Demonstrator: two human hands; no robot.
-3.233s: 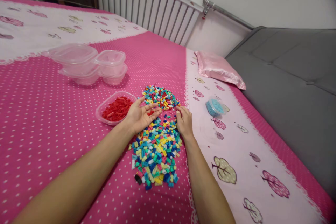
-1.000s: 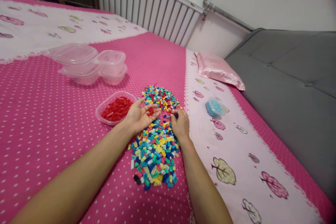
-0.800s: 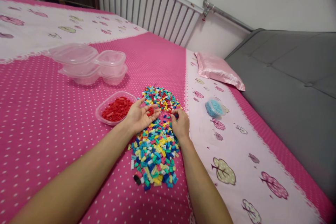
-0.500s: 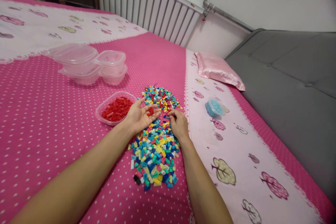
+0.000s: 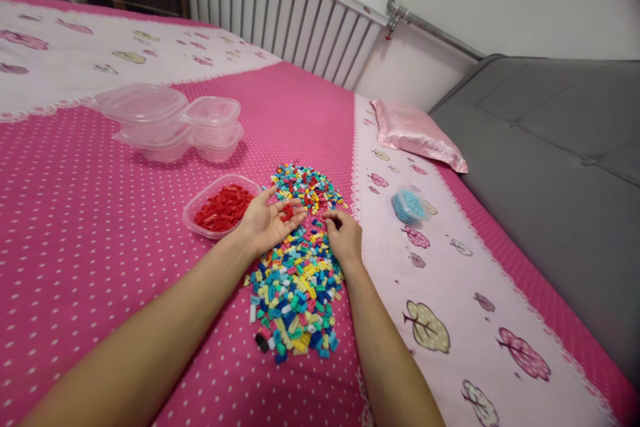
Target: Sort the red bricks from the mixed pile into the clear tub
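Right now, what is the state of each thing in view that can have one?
left hand, open, palm up, a few red bricks in it.
right hand, fingers curled on the mixed brick pile; grasp unclear.
red-brick tub, open, partly filled.
blue-brick tub, filled; lid unclear.
clear tubs, stacked, seem empty.

The brick pile [image 5: 295, 280] lies on the bed [image 5: 75, 213], under the fingers [image 5: 267, 197] and reaching both behind and before them. Left of the fingers sits a filled tub [image 5: 220, 208], with stacked tubs [image 5: 170, 121] behind it. Right of the fingers stands a small tub [image 5: 407, 205], and the pillow [image 5: 417, 133] lies behind that.
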